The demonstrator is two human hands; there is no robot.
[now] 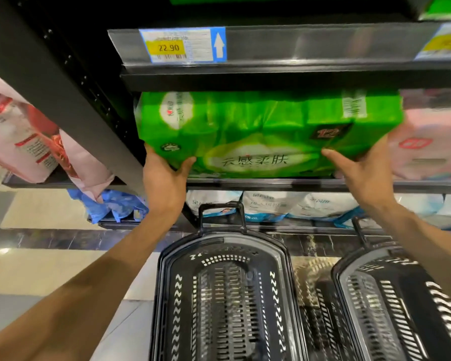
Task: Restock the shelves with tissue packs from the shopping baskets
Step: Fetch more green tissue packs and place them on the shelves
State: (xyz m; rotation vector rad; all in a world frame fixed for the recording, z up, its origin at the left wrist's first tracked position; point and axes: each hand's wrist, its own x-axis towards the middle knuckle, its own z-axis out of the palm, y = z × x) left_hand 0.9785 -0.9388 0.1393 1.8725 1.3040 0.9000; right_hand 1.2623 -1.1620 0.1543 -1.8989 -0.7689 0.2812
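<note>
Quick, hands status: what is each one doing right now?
Left hand: grips the green tissue pack at its lower left corner.
Right hand: grips the pack's lower right end.

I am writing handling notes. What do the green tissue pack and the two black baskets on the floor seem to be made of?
Green tissue pack: apparently thin glossy plastic film; it wrinkles and shines where the left hand and right hand grip it.
Left basket and right basket: likely rigid moulded plastic, semi-gloss black; slotted walls, smooth rims with highlights. Handle material is unclear.
</note>
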